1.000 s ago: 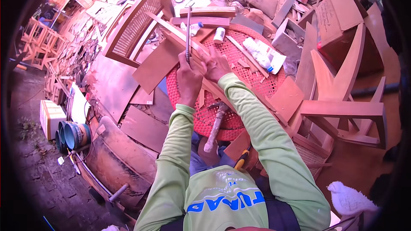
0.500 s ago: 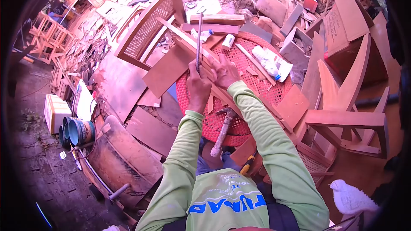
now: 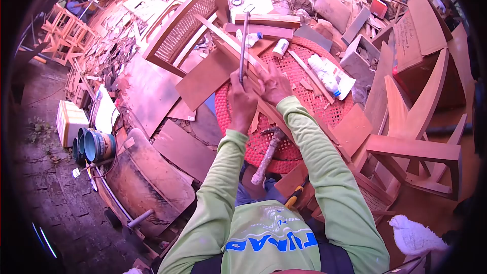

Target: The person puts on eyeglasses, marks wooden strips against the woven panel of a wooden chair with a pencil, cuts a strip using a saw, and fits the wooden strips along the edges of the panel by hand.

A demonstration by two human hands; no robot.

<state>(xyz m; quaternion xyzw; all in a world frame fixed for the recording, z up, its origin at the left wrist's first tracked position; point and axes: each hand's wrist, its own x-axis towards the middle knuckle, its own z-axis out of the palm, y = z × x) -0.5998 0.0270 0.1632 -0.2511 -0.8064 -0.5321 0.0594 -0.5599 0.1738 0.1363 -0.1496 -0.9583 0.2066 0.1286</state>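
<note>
My left hand (image 3: 243, 102) is closed around the near end of a hacksaw (image 3: 244, 43), a narrow metal frame pointing away from me. The saw lies across a long wooden strip (image 3: 228, 38) that runs diagonally over a red woven round seat (image 3: 317, 111). Just right of the saw, my right hand (image 3: 275, 86) grips the strip, its fingers bent over the wood. A hammer (image 3: 268, 156) with a worn, pale handle rests on the seat's near side, below my hands. Whether the blade touches the wood I cannot tell.
White bottles (image 3: 324, 73) and a white jar (image 3: 280, 48) stand beyond my right hand. A cane-backed chair frame (image 3: 185, 23) is at upper left, another wooden frame (image 3: 416, 147) at right. Paint cans (image 3: 96, 144) sit at left. Wood scraps cover the ground behind.
The hacksaw has slid a little away from me with my left hand. My right hand stays on the strip. The whole view has shifted slightly.
</note>
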